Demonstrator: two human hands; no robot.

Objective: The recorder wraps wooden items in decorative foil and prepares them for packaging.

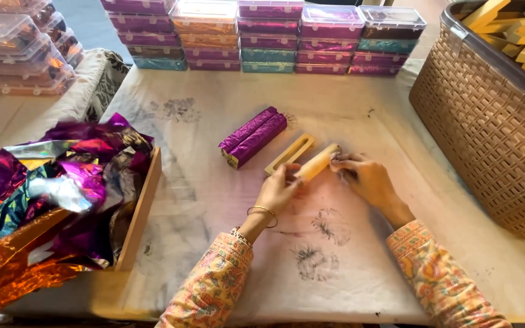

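We grip the pale wooden stick (317, 163) at both ends, left hand (279, 189) and right hand (366, 179) closed on it above the cloth-covered table (214, 182), and would keep it level, perhaps beside the wooden frame (290, 153).

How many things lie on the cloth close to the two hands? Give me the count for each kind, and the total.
Purple foil-wrapped sticks, lying side by side: 2
Wooden frame with a long slot: 1
Plain wooden stick, held at its ends by the left hand and the right hand: 1
Total: 4
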